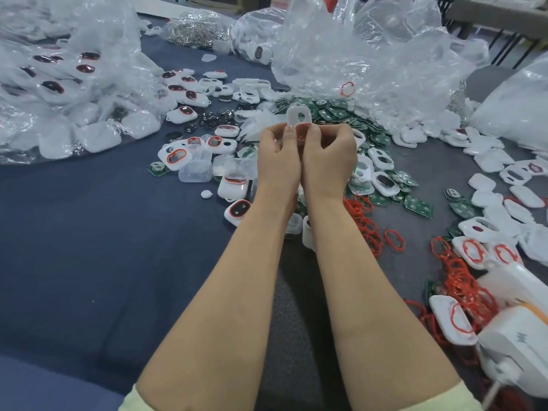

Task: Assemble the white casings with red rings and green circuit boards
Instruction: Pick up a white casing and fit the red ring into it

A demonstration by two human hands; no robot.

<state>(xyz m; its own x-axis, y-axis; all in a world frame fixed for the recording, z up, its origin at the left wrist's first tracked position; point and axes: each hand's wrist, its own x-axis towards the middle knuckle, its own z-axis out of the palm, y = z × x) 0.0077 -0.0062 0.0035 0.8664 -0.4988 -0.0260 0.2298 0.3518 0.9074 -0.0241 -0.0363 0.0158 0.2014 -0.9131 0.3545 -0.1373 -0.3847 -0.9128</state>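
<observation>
Above the middle of the table, my left hand (pixel 277 155) and my right hand (pixel 329 155) hold one white casing (pixel 299 115) upright between them. Its upper half with an oval hole sticks out above my fingers. A red ring (pixel 303 132) shows at the casing's lower part, between my fingertips. Green circuit boards (pixel 335 114) lie in a heap just beyond my hands. Loose red rings (pixel 366 225) lie right of my right forearm. More white casings (pixel 501 216) are scattered at the right.
Casings fitted with red rings (pixel 177 155) and clear plastic lids (pixel 195 172) lie left of my hands. Clear plastic bags (pixel 355 54) full of parts fill the back and left. A white device (pixel 516 345) stands at the right front edge. Bare blue cloth (pixel 89 247) covers the left front.
</observation>
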